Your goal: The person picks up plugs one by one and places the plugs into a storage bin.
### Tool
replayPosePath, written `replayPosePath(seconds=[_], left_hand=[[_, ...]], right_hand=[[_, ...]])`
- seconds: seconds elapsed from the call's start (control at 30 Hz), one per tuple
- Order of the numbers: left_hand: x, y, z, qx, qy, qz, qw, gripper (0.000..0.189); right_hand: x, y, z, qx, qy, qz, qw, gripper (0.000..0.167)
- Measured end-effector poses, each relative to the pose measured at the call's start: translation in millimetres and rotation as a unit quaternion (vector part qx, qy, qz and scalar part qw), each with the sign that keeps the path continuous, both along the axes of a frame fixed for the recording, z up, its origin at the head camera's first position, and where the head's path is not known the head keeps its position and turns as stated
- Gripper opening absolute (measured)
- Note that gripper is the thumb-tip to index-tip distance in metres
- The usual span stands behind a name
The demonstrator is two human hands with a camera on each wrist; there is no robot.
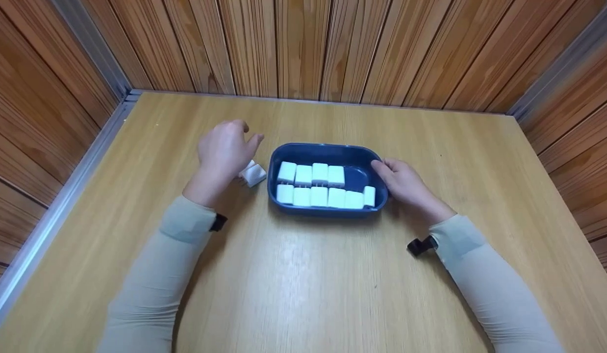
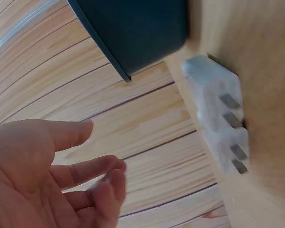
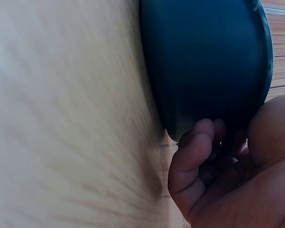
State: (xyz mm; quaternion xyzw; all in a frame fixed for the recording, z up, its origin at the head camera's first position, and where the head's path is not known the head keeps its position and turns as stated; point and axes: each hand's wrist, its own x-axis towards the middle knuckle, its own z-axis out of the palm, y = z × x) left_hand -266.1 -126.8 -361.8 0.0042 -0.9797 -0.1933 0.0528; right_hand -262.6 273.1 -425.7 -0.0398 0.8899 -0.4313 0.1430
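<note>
A dark blue plastic bin [image 1: 328,212] stands on the table with two rows of white plug adapters [image 1: 319,197] inside. My right hand [image 1: 404,180] grips its right end, thumb over the rim and fingers curled against the outer wall, as the right wrist view shows. To the left of the bin, two more white plug adapters [image 2: 213,99] lie side by side on the table, metal prongs showing in the left wrist view. Above and beside them is my left hand [image 1: 225,149], its fingers loosely bent with nothing between them, apart from both the adapters and the bin.
The wooden table [image 1: 293,289] surrounds the bin. Wood-plank walls [image 1: 303,49] close off the back and both sides, with a metal rail [image 1: 63,206] along the left edge. Inside the bin, bare floor [image 1: 357,175] shows at the right of the back row.
</note>
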Motion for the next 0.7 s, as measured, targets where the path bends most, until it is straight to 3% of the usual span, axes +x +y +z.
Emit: replayPosePath(seconds=[0.2,0.37,0.7], left_hand=[[-2.3,-16.1,-8.8,-0.010,-0.042,0.007,0.9990,0.056],[-3.5,-24.4,-13.9,-0.002,-0.079,-0.014,0.9968,0.054],[-9.0,-25.9,-25.6,0.012,-0.106,-0.032,0.9938,0.047]], right_hand=[[0.0,0,0.2,0.001,-0.008,-0.005,1.0000,0.057],[0.1,-1,-0.1,-0.002,-0.003,-0.003,1.0000,0.055],[0.4,-3,0.9,-0.002,0.003,-0.001,1.0000,0.054]])
